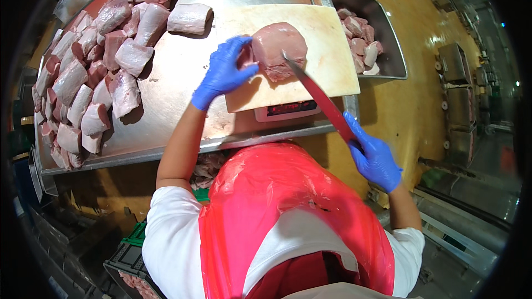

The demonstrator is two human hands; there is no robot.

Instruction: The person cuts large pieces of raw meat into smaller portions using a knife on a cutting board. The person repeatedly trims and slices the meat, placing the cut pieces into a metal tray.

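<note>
A thick pale-pink slab of raw meat (277,50) lies on the white cutting board (332,55). My left hand (226,69), in a blue glove, grips its left edge, thumb below and fingers curled above. From the right, my right hand (376,155), also gloved in blue, holds a long knife (324,102) with its fingers wrapped round the hidden handle. The blade reflects red, and its tip rests at the meat's lower middle. Under the board's near edge, part of a scale (288,111) with a lit red display shows.
Many raw meat chunks (113,15) are heaped along the left of the steel table (172,91); one lone chunk (189,19) lies near the board. A steel tub (392,50) with smaller cut pieces stands beyond the board's right edge. A crate (124,263) sits low at left.
</note>
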